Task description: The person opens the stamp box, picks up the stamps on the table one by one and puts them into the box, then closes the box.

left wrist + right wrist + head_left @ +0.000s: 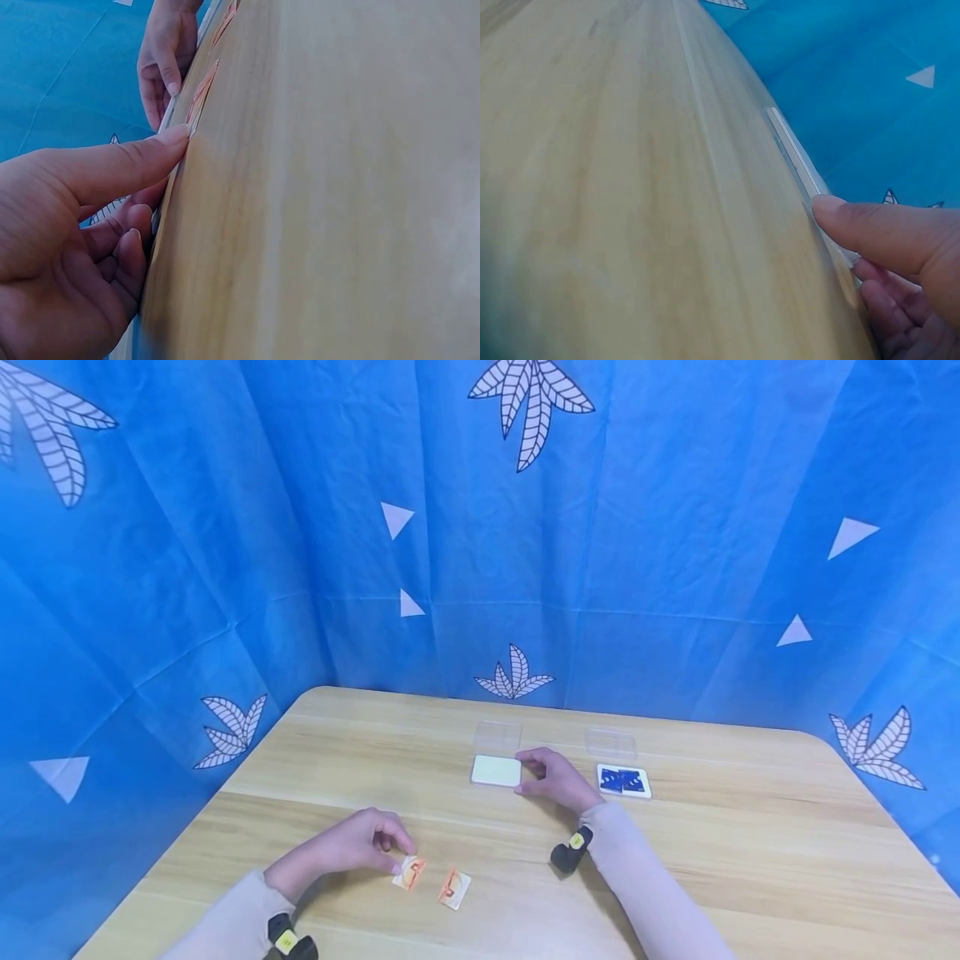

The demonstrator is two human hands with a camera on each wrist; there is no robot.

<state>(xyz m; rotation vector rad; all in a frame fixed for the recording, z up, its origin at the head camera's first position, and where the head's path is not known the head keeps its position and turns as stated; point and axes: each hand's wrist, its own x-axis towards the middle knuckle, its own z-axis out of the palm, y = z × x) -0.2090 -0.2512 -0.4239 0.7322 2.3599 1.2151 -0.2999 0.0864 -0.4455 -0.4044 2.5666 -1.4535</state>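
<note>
In the head view my left hand [360,843] is at the front left of the table, thumb and fingers pinching the edge of a small orange-and-white card piece [411,872]. The left wrist view shows the thumb on that piece [201,94], close to the tabletop. A second orange-and-white piece [453,889] lies just to its right. Farther back, my right hand [558,779] holds the right edge of a shallow clear box [496,771] with a plain white inside. Its thumb lies on the near side of the box's edge [795,154] in the right wrist view.
Right of my right hand sits another shallow box [647,783] holding dark blue pieces [622,780]. Clear lids [498,735] stand behind both boxes. The wooden table [750,835] ends at a blue patterned curtain [675,527].
</note>
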